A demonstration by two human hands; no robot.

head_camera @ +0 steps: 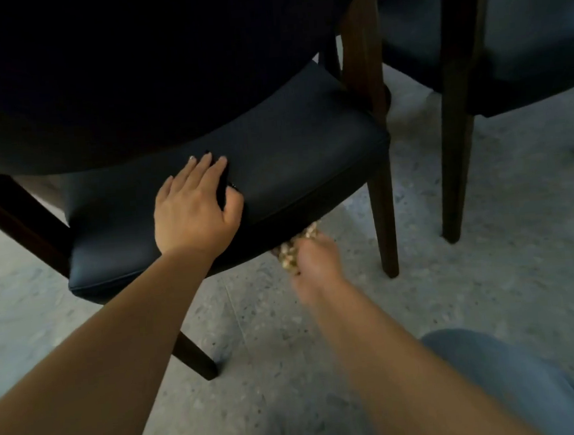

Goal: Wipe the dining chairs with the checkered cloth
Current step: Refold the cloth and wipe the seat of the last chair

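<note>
A dark blue padded dining chair [294, 155] with dark wooden legs fills the middle of the view; its curved backrest hangs over the seat at the top left. My left hand [195, 207] rests flat on the seat, fingers straight and thumb spread. My right hand [316, 259], blurred by motion, grips the bunched checkered cloth [295, 247] against the underside of the seat's front edge. Most of the cloth is hidden by my hand and the seat.
A second dark chair [520, 61] stands at the right, its wooden leg [454, 135] close to the first chair's front leg [383, 209]. The floor [456, 290] is pale speckled terrazzo. My knees in blue trousers [504, 382] show at the bottom.
</note>
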